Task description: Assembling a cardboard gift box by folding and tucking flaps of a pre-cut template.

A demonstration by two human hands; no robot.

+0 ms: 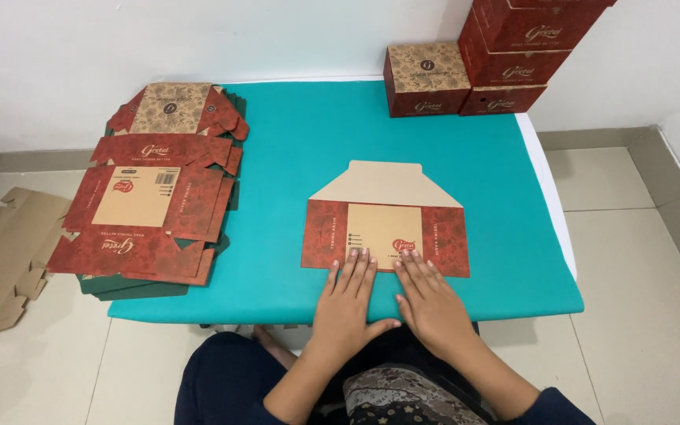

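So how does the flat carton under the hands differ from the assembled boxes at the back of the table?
The flat carton lies unfolded on the teal table cover, near the front edge, with its plain brown inside flap showing; the assembled boxes are closed and stacked at the far right. The left hand and right hand press the carton; nothing touches the boxes. Both share red patterned print with tan panels.

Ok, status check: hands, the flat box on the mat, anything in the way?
Left hand and right hand flat, palms down, pressing near edge of folded red carton blank. Blank lies on teal mat. Stack of flat blanks left, finished boxes far right; both apart.
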